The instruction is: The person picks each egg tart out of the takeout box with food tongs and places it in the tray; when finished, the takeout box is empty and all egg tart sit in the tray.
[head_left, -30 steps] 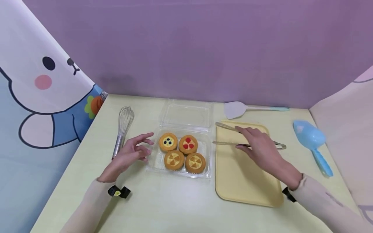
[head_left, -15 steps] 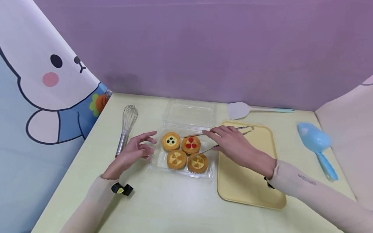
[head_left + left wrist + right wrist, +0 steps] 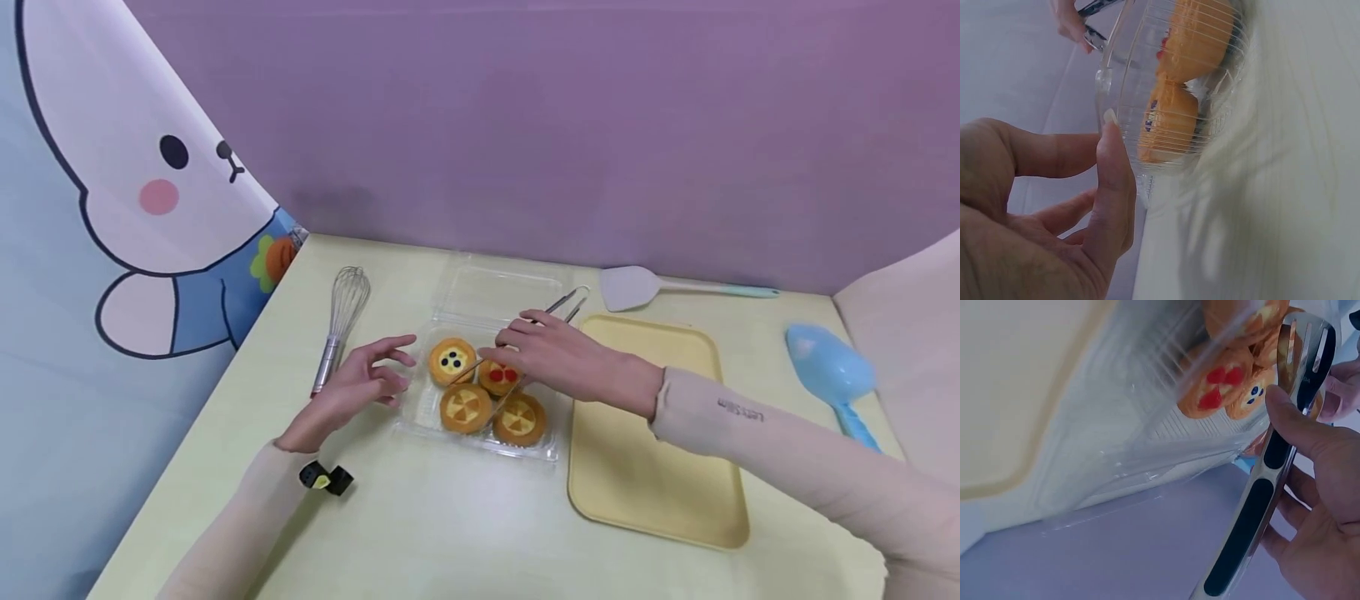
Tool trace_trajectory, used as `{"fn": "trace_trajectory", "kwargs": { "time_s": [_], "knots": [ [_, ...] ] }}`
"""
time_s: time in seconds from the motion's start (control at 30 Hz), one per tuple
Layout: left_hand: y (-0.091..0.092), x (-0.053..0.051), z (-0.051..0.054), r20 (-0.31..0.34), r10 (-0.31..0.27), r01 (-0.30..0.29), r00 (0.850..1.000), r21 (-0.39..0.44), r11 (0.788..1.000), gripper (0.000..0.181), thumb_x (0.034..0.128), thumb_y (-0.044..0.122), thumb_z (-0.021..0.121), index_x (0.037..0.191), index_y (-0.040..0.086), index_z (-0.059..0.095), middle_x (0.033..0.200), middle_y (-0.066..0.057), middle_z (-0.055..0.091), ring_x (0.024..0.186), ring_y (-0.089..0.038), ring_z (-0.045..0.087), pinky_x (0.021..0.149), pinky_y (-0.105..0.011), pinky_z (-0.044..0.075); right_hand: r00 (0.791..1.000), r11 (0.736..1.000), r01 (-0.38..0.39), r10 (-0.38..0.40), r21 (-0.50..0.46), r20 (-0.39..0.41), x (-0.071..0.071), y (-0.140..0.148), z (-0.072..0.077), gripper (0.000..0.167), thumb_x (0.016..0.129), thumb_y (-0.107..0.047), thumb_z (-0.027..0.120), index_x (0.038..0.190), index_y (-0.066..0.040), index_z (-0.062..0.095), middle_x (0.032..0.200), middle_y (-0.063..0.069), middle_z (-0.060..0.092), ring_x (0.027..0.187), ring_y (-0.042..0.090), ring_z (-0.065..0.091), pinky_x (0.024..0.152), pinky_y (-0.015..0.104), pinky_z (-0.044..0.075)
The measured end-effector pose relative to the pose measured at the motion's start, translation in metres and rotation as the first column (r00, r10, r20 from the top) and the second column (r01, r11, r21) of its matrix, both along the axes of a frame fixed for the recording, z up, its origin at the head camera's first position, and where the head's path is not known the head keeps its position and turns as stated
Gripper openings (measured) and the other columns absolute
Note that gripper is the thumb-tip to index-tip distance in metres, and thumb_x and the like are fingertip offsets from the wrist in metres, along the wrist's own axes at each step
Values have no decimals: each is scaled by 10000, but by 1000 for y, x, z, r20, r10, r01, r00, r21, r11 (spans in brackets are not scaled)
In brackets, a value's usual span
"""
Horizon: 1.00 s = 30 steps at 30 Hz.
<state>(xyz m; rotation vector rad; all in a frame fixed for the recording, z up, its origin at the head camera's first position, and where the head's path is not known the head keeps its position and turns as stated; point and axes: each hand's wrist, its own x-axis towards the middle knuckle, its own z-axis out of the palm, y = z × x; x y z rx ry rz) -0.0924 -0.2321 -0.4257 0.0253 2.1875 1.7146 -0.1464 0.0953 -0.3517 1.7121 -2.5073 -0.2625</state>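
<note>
Metal tongs (image 3: pixel 1275 452) x1 (R hand (image 3: pixel 553 354)), tarts (image 3: pixel 465 408) x4.

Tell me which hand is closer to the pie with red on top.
Right. The right hand holds tongs and partly covers the red-topped pie in the head view; the left hand is farther, at the left side of the clear container.

Left hand (image 3: pixel 363 379): fingers parted, loosely bent. Right hand (image 3: pixel 558 354): palm down, fingers curled in a grip. Both sleeved forearms (image 3: pixel 236 521) slant inward.
</note>
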Motion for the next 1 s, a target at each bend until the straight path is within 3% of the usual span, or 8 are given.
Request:
{"fn": "trace_trajectory", "kwargs": {
  "time_s": [0.23,0.37,0.77,1.0],
  "knots": [
    [4,-1,1,3,-2,2,1000,-8,1000,779,879,-141,553,1608,63,368,1376,-275,519,934,-286,678,678,-285,629,997,995,-77,78,70,-12,-5,-14,6,554,976,-20,679,1470,-248,579,1311,2,674,1239,215,611,1172,439,450],
    [5,-2,2,-5,-4,4,1000,-22,1000,765,889,-132,555,1606,65,375,1375,-272,525,939,-305,674,679,-278,631,993,990,-103,107,94,-40,-6,-21,10,550,969,-28,695,1461,-251,586,1295,9,679,1226,220,618,1177,441,453],
    [4,-1,1,-6,3,-3,1000,-13,1000,783,871,-137,548,1605,77,382,1368,-268,523,930,-273,681,677,-290,631,995,984,-98,100,148,-1,-10,-32,1,588,962,-49,716,1492,-256,569,1342,18,667,1246,218,606,1168,450,466],
    [2,1,1,-2,14,-14,1000,-17,1000,787,863,-147,546,1601,75,389,1358,-266,529,921,-267,680,667,-293,628,990,984,-118,127,134,-60,-10,-30,-5,565,956,-64,729,1460,-282,593,1311,6,683,1217,207,626,1116,433,506]
  ]
}}
